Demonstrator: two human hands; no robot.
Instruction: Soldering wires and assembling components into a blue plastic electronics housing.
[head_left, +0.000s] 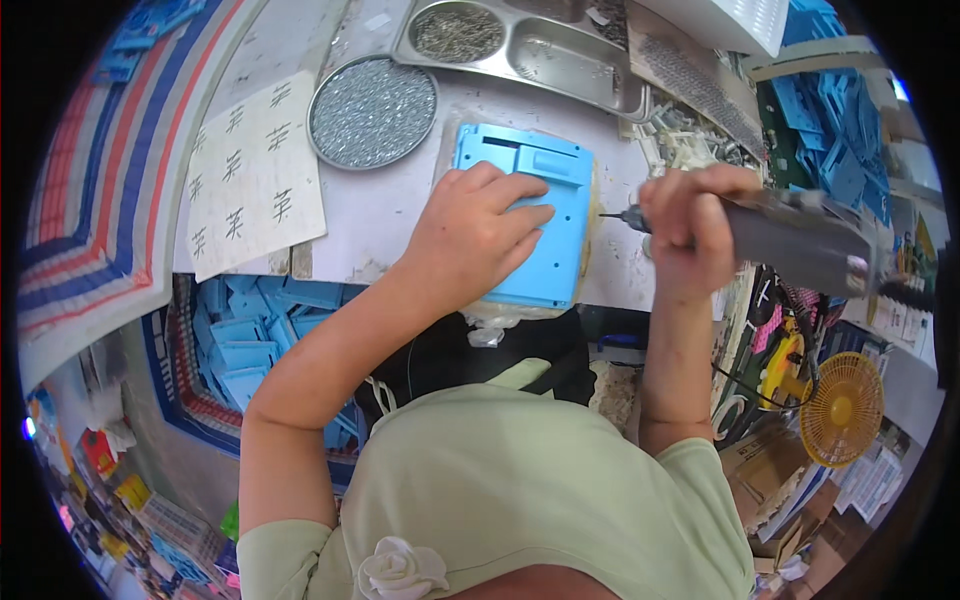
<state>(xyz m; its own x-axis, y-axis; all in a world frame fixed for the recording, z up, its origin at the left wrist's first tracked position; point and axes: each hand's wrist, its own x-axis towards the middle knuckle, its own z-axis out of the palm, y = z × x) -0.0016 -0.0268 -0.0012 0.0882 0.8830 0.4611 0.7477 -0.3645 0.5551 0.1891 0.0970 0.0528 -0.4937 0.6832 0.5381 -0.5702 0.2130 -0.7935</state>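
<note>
A flat light-blue plastic casing (568, 240) lies on a pad at the front of the worktable, with small holes and a raised bar near its far end. Across its left and middle part rests my left hand (480, 228), palm down, fingers apart and slightly bent. Just right of the casing, my right hand (695, 230) is wrapped round a dark grey electric screwdriver (795, 245), held sideways. Its thin bit points left toward the casing and is apart from it. Whether anything small sits under my left fingertips is hidden.
A round dish of small screws (372, 112) stands at the far left, beside a sheet with handwritten characters (255, 180). Behind is a metal compartment tray (565, 60) with small parts. White plastic pieces (690, 145) lie far right. Blue panels (245, 340) fill a bin below left.
</note>
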